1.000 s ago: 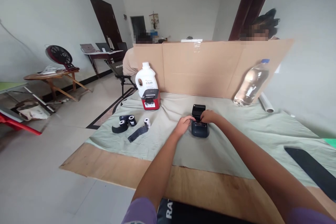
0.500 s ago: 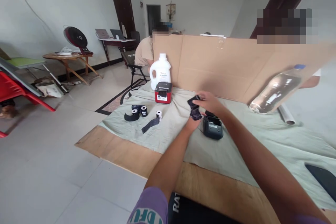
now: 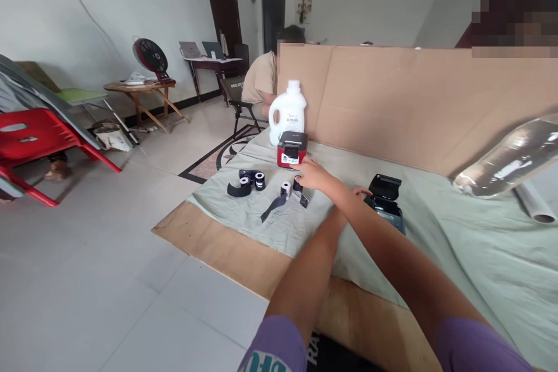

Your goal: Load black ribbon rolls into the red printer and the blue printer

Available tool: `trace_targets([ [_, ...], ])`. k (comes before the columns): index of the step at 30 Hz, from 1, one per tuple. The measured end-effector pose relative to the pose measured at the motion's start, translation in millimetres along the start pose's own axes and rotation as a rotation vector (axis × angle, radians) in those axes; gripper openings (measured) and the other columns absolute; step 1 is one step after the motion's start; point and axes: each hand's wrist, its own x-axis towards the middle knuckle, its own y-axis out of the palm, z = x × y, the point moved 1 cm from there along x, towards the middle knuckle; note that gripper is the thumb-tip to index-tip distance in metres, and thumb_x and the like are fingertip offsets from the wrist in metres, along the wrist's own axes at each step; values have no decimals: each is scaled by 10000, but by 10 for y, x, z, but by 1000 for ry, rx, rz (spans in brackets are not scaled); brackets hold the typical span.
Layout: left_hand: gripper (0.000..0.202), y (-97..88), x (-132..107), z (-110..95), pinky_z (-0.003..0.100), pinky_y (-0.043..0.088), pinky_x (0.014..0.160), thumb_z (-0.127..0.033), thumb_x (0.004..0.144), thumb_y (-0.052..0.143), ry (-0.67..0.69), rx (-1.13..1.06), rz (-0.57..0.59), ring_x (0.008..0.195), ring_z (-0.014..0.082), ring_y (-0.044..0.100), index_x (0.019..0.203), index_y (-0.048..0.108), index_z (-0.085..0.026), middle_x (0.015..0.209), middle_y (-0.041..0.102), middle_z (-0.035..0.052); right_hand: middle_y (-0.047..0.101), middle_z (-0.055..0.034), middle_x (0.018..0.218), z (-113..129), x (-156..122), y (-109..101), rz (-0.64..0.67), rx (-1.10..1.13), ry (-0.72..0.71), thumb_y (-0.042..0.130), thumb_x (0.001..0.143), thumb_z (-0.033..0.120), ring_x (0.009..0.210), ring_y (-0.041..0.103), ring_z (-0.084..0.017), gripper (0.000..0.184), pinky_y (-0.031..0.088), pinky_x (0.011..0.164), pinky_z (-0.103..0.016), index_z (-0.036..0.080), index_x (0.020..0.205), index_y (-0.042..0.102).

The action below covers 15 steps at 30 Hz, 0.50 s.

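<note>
The bare right hand [image 3: 313,175], fingers partly curled, has its fingertips at the top of a small glossy black roll [image 3: 298,185] on the pale green cloth [image 3: 253,226]; whether it grips, I cannot tell. The bare left hand [image 3: 361,191], largely hidden, is beside a dark plastic device [image 3: 394,218] with its lid [image 3: 386,186] raised, its hold unclear, well apart from the roll

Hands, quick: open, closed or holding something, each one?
Left hand: mostly hidden, beside the open-lidded device; open or closed can't be told.
Right hand: fingers at the dark roll; whether they grip it can't be told.
</note>
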Motion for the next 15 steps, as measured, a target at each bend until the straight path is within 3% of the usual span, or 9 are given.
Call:
trace_targets([
  [2, 333, -10, 0, -15, 271, 323, 577, -171, 906, 410, 6, -8, 2, 528, 112, 320, 1012, 724, -149, 540, 355, -44, 539, -122, 1324, 44, -11, -39, 32, -47, -93, 643, 855, 263, 1192, 458, -347, 452, 374, 956, -421, 308, 1303, 674],
  [6, 341, -33, -17, 21, 260, 315, 553, -202, 880, 450, -5, 32, -12, 528, 120, 373, 1079, 727, -182, 562, 420, -36, 577, -97, 1281, 176, -19, 48, 118, -105, -177, 693, 816, 294, 1158, 439, -342, 328, 319, 944, -431, 307, 1136, 763],
  [11, 357, -23, 17, 120, 241, 349, 544, -198, 877, 435, 28, 107, -47, 526, 117, 422, 1071, 734, -186, 579, 492, -32, 691, -87, 1074, 184, -75, 184, -11, -28, -233, 709, 785, 250, 1091, 481, -306, 181, 299, 912, -404, 235, 953, 772],
  [15, 376, -7, 80, 111, 233, 433, 587, -169, 954, 379, 24, 245, -32, 607, 119, 521, 1133, 710, -156, 685, 589, -3, 708, -46, 935, -3, -357, 125, -166, 264, -224, 607, 784, 166, 952, 575, -234, 211, 360, 905, -376, 210, 958, 719],
])
